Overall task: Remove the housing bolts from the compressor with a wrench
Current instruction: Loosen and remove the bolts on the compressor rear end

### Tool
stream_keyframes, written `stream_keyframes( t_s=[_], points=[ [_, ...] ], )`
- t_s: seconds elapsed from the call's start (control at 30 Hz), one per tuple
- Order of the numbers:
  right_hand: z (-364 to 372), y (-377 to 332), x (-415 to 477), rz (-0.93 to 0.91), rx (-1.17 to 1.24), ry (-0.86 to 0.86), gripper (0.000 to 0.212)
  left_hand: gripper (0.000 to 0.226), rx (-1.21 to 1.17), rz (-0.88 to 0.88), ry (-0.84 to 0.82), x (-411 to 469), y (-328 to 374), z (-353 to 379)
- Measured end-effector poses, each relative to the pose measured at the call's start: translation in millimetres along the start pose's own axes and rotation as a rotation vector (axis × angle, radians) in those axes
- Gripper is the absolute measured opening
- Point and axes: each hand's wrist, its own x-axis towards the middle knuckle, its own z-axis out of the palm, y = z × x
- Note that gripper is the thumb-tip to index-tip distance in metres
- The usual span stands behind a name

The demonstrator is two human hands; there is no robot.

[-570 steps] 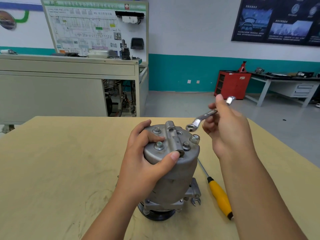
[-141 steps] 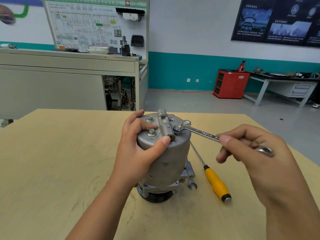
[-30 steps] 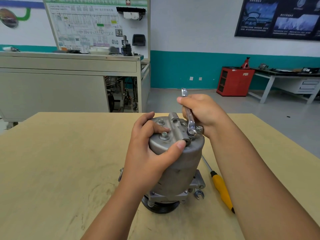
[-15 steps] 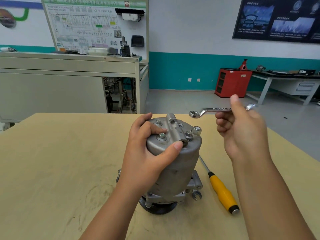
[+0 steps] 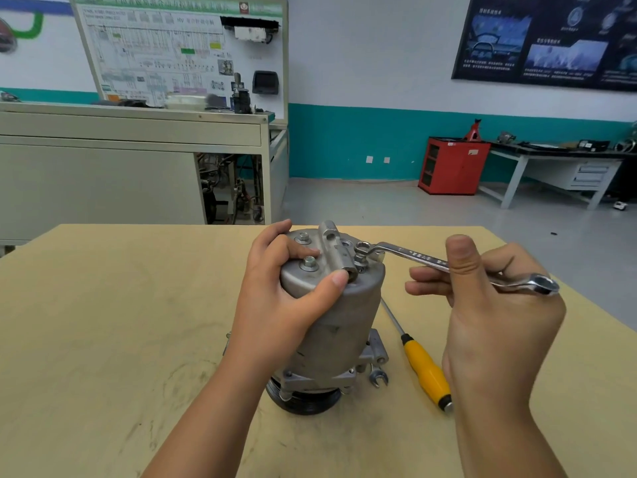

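Compressor [image 5: 337, 322] looks heavy and rigid, left grip [image 5: 282, 305] clasped round its top, while right grip [image 5: 482, 305] pinches the slick steel wrench [image 5: 410, 254] mid-handle, ring end out ahead of it.

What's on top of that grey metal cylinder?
Bolts, a raised metal block and the ring end of the wrench show atop the compressor. The left hand covers part of the top; the ring hides what lies beneath it.

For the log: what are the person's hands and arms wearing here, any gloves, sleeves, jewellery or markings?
Nothing is worn. The left hand and right hand are bare, with no gloves, rings, watch or bands in view. The forearms are bare too, and no sleeve edge reaches into the frame. No markings show. The visible nails are short and unpainted.
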Motion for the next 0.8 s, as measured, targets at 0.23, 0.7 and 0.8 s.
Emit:
stream_keyframes(
  t_s=[0.23,0.7,0.8],
  points=[
    [-0.2,-4.7,-7.2,0.003,-0.061,-0.006,0.056,0.040,0.000,-0.006,-0.002,-0.3,0.4,-0.3],
    [-3.8,-8.3,-20.6,-0.204,-0.238,-0.131,0.043,0.041,0.001,0.000,0.007,-0.7,-0.2,-0.7],
    [-1.3,-10.4,-25.2,-0.294,-0.369,-0.148,0.046,0.042,0.005,0.005,0.007,-0.2,-0.1,-0.1]
  ],
)
